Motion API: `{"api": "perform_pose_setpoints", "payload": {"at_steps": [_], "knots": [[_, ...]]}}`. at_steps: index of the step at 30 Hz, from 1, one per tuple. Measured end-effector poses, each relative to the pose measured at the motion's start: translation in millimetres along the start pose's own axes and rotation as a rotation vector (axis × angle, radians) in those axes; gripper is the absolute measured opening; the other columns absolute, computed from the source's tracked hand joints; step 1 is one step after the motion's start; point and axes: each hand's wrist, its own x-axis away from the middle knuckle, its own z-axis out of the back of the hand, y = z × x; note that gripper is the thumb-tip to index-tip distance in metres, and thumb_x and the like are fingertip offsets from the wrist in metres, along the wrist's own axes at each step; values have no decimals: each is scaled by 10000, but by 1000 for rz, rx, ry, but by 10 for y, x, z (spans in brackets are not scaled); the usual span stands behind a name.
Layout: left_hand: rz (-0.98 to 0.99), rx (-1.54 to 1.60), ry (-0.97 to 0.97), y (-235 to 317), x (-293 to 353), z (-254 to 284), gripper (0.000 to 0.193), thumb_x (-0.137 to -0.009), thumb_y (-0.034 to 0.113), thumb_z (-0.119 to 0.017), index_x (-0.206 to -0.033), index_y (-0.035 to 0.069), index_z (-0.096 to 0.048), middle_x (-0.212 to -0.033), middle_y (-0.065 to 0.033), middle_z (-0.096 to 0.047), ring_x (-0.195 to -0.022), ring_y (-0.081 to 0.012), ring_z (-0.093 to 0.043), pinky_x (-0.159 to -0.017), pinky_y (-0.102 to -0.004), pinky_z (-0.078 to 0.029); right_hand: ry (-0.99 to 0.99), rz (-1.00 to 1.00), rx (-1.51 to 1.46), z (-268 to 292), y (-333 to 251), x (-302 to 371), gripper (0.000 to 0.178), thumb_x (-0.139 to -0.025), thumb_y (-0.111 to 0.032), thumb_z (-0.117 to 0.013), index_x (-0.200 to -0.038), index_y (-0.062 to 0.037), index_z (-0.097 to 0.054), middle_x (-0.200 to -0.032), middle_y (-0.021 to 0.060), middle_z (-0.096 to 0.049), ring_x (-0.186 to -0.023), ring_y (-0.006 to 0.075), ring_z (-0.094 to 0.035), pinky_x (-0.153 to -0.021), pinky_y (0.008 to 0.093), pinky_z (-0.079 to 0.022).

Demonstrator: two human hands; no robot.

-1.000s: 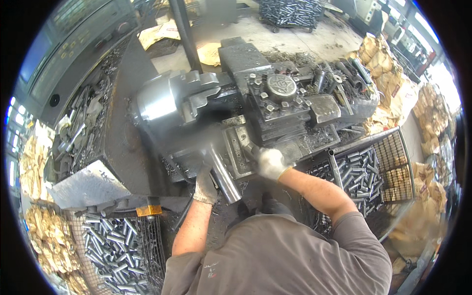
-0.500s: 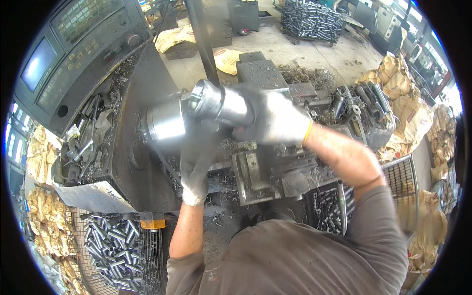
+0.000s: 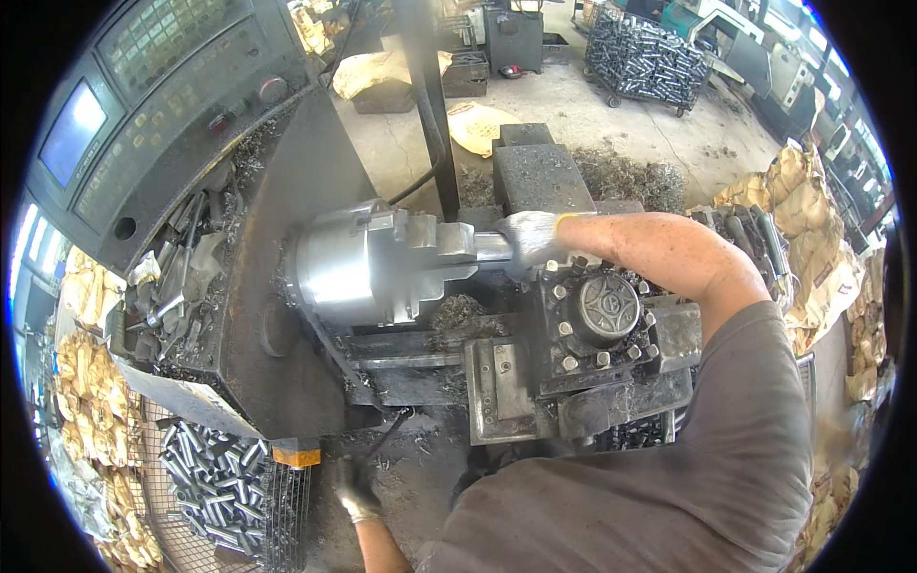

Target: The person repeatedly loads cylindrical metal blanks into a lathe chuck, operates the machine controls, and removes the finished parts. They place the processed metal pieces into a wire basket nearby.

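The lathe chuck (image 3: pixel 334 272), a shiny steel cylinder with stepped jaws (image 3: pixel 435 253), stands at the centre-left. Between the jaws sits a metal tube (image 3: pixel 492 248), its free end sticking out to the right. My right hand (image 3: pixel 530 242), in a white and dark work glove, is wrapped round that free end. Low down in front of the machine, my gloved left hand (image 3: pixel 356 492) is closed at the lower end of a dark lever (image 3: pixel 389 435); its fingers are partly blurred. Right of the chuck, the tool post (image 3: pixel 607 315) with several bolts lies close below my right forearm.
A control panel (image 3: pixel 105 124) with a screen rises at the left above a tray of tools (image 3: pixel 177 277). Metal chips (image 3: pixel 458 315) lie under the chuck. A wire basket (image 3: pixel 277 497) of metal tubes stands at lower left; a full cart (image 3: pixel 645 62) is at the back.
The metal tube, earlier held in both hands before the chuck, now sits in the jaws. My left hand has dropped to the lever; my right hand stays on the tube.
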Motion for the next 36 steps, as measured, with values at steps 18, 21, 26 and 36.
{"api": "perform_pose_setpoints", "payload": {"at_steps": [18,21,26,36], "knots": [[-218,-107,203,839,-270,247,235,-1055,389,-612,-960,180,-662,-712,64,-523,-579,-72,-452,-509,-267,-345,178,-45,-129,2,-351,-19,791,-732,-295,-828,-1441,-11,-624,-1195,241,-770,-1098,316,-756,-943,424,-603],[-230,-178,252,693,-380,396,277,-1061,387,-601,-926,150,-648,-686,37,-484,-580,-81,-399,-537,-269,-296,281,-124,57,49,-388,107,775,-752,-333,-849,-1428,-19,-638,-1114,217,-790,-1019,317,-775,-916,436,-618],[-663,-828,453,1123,259,4,524,-1059,342,-681,-1376,-65,-588,-1209,-212,-748,-1066,-347,-737,-927,-477,-583,835,-131,-293,-47,-653,1382,514,-931,-247,-740,-1372,8,-668,-1009,188,-807,-893,244,-782,-847,364,-607],[-1712,-1066,41,3204,-10,-3290,620,-1008,187,-635,-1561,-27,-456,-1127,-312,-731,-975,-455,-756,-892,-520,-617,864,41,-693,-1564,-1441,2759,304,-854,4,-783,-1158,-3,-781,-1052,132,-809,-934,207,-786,-871,346,-629]]}}
